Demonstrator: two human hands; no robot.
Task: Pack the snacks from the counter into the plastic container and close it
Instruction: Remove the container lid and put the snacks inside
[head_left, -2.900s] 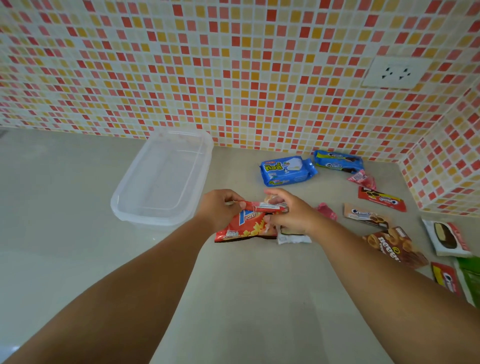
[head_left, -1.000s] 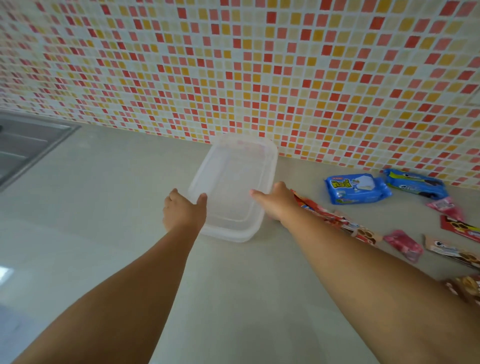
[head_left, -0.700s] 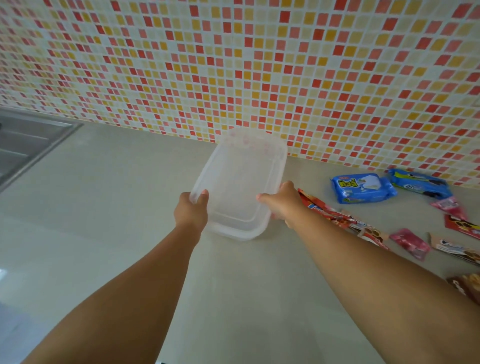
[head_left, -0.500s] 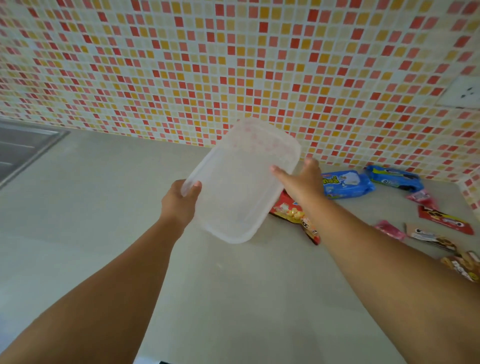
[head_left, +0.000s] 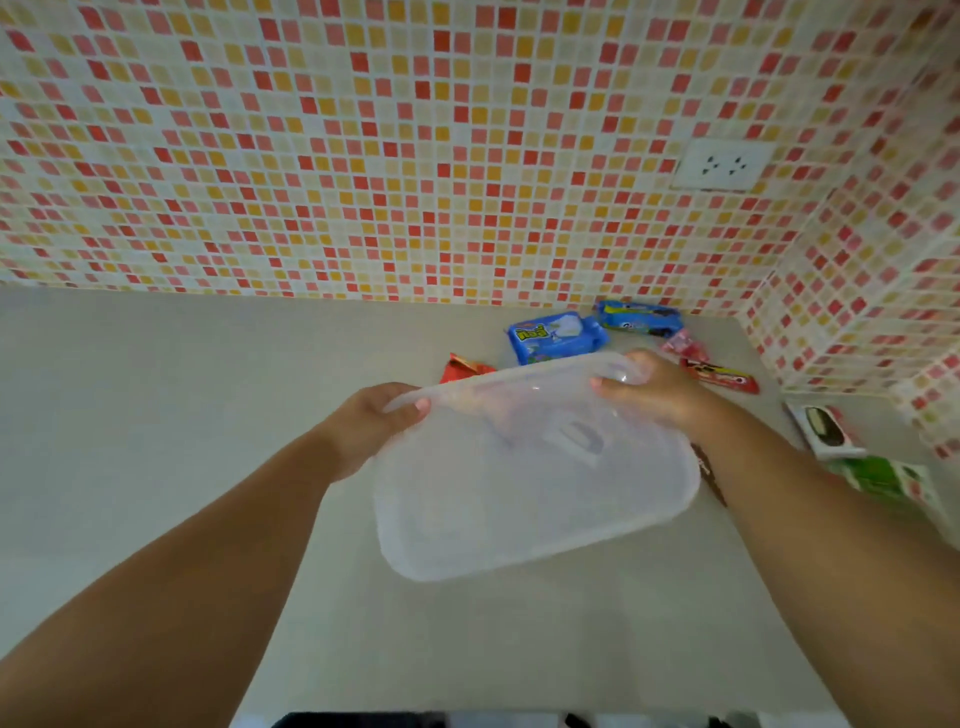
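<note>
I hold the clear plastic container (head_left: 530, 488) in the air over the counter, tilted with its underside toward me. My left hand (head_left: 369, 423) grips its left rim, thumb on top. At the right end, my right hand (head_left: 654, 389) grips the rim. Snacks lie beyond it: a red chip bag (head_left: 462, 368) partly hidden behind the container, a blue wafer pack (head_left: 553, 338), a blue cookie pack (head_left: 639, 317), a pink sweet (head_left: 684, 344) and a red cookie pack (head_left: 722, 375).
More packs lie at the right: a white-and-brown ice-cream-style pack (head_left: 826, 428) and a green pack (head_left: 888, 478). The tiled wall (head_left: 415, 156) with a socket (head_left: 722, 165) backs the grey counter (head_left: 156, 389), and a side wall closes the right corner.
Both hands let go of the red chip bag, took the container by its sides, lifted it off the counter and brought it right and nearer, tipping its base toward me.
</note>
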